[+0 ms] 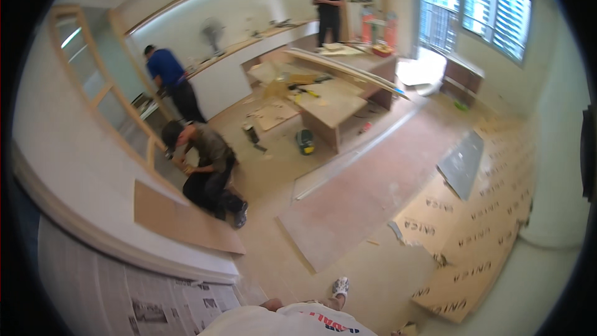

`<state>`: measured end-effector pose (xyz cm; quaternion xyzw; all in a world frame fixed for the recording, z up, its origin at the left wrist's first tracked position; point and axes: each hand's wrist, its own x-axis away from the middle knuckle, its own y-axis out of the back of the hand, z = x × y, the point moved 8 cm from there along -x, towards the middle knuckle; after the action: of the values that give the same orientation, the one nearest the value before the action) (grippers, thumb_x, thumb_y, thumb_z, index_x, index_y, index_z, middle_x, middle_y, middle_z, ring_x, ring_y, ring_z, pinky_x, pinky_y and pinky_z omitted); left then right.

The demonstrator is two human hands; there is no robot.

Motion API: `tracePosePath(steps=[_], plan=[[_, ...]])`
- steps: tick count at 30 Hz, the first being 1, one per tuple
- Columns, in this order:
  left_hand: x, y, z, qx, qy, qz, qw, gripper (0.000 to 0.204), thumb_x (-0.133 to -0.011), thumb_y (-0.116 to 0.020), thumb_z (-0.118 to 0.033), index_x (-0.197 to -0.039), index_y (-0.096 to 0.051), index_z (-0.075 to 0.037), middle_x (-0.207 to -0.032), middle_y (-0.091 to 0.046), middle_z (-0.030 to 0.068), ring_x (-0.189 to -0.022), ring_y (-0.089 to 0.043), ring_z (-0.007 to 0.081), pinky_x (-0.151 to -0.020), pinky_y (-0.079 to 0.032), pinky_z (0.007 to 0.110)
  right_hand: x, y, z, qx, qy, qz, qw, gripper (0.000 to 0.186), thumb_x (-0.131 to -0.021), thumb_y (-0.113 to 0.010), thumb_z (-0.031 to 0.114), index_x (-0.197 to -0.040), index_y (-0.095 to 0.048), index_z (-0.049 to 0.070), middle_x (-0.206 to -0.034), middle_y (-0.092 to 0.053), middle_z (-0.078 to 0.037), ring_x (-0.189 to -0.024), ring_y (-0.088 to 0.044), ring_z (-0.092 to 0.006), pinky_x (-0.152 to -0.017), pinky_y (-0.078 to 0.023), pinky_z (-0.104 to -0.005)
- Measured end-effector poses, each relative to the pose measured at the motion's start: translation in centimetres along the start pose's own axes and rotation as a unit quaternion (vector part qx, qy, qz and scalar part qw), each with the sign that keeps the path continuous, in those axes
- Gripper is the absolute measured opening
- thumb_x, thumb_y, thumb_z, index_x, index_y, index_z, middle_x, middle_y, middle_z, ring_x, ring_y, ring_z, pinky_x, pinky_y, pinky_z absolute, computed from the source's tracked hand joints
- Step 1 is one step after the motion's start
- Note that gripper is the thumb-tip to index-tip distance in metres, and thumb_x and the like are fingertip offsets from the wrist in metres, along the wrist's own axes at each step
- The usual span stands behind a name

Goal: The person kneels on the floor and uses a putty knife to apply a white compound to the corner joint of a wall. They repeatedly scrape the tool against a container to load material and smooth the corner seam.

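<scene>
Neither of my hands shows. At the lower edge are my white shirt with printing on it and one foot in a patterned shoe. Ahead of the foot a long, dusty pinkish-brown board lies flat on the floor. Left of it, a person in dark clothes crouches by a wooden frame, both hands near its lower part. What those hands hold is too small to make out.
A wooden workbench bears tools and long strips. Near it stands a green-and-black machine. Brown cardboard and a grey sheet lie at right, newspaper at lower left. Two people stand further back.
</scene>
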<state>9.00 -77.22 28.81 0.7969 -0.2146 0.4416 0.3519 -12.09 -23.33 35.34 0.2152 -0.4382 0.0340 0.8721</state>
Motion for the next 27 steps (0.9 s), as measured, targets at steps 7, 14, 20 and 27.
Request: tracePosePath(steps=[7,14,20,27], plan=[[-4.3,8.9,-4.3,0.133,-0.017,-0.316,0.939,0.036,-0.085,-0.054,-0.030,-0.103,-0.066,-0.001,-0.103,-0.066,0.0244,-0.098,-0.062,0.0431,-0.086,-0.050,0.050,-5.8,-0.4,13.3,0.084,0.093,0.058,0.990,0.036,-0.089,-0.062,0.043,-0.078,-0.061,0.009,-0.061,-0.057,-0.008,-0.046,-0.049,-0.0181,-0.038,-0.038,-0.0318],[-1.2,7.9,-7.8,0.181,0.024,-0.475,0.861,0.028,-0.083,-0.051,-0.025,-0.080,-0.067,-0.001,-0.085,-0.067,0.0223,-0.077,-0.063,0.0395,-0.072,-0.050,0.048,-10.6,-0.7,23.9,0.055,0.235,0.096,0.966,0.036,-0.089,-0.062,0.044,-0.078,-0.061,0.009,-0.063,-0.057,-0.007,-0.046,-0.049,-0.0184,-0.038,-0.038,-0.0313],[-4.6,1.7,-11.5,0.278,0.144,-0.265,0.912,0.031,-0.075,-0.055,-0.030,-0.075,-0.067,-0.001,-0.072,-0.066,0.0181,-0.060,-0.063,0.0282,-0.057,-0.051,0.042,-33.3,12.4,16.7,0.211,0.269,-0.033,0.939,0.039,-0.088,-0.059,0.045,-0.094,-0.065,0.007,-0.078,-0.062,-0.011,-0.066,-0.056,-0.0247,-0.054,-0.045,-0.0423],[-11.2,11.8,-17.7,0.253,0.162,-0.288,0.909,0.041,-0.074,-0.061,-0.038,-0.077,-0.069,0.001,-0.083,-0.067,0.0253,-0.088,-0.067,0.0387,-0.079,-0.054,0.043,-28.0,26.4,16.5,0.115,0.124,-0.109,0.979,0.039,-0.088,-0.059,0.045,-0.096,-0.065,0.007,-0.080,-0.063,-0.011,-0.069,-0.058,-0.0256,-0.057,-0.047,-0.0439]])
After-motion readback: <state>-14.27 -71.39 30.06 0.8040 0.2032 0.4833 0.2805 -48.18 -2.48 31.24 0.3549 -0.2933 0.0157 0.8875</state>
